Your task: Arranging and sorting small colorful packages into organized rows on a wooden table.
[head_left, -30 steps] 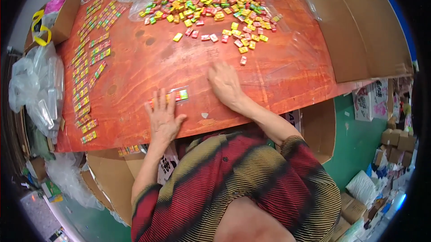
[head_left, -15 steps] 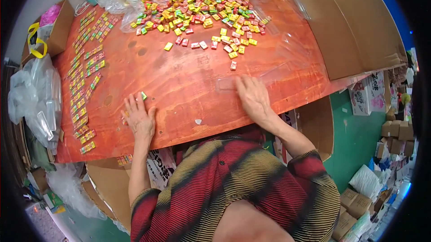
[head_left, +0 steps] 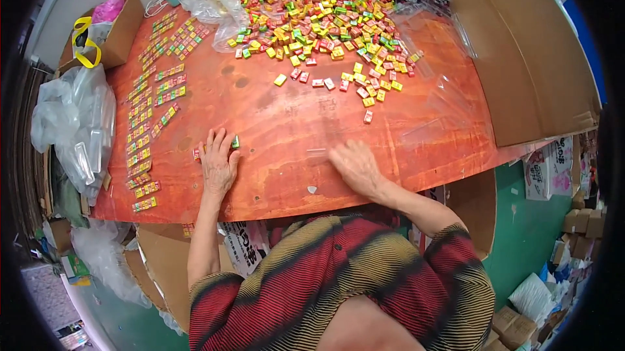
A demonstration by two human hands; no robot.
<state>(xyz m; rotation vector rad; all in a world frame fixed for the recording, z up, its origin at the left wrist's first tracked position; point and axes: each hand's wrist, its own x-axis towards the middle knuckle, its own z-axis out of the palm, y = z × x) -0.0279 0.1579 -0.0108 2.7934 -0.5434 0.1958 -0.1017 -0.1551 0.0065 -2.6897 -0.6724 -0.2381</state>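
The middle of a short row of small boxes (head_left: 235,142) is hidden beneath the left hand (head_left: 219,163), so its count cannot be told; only its two ends show, on the table (head_left: 273,117) under the fingers. The left fingers are stretched nearly straight, slightly parted, laid over the row rather than closed round it, with the thumb just beside its four o'clock end. The right hand (head_left: 356,165) is palm down with fingers bent, their tips mostly out of sight; I cannot tell whether they pinch the faint clear plastic piece (head_left: 317,152) at their ten o'clock side. The upper edge cuts off the heap of loose boxes (head_left: 312,9) at the left hand's one o'clock. The row's long axis runs from between eight and nine o'clock to between two and three, slightly tilted across the person's front. Its visible ends are reddish on the left, green with a pale face on the right. Finished-looking rows (head_left: 138,128) of red, yellow and green boxes lie at the left hand's ten o'clock, prints too small to read
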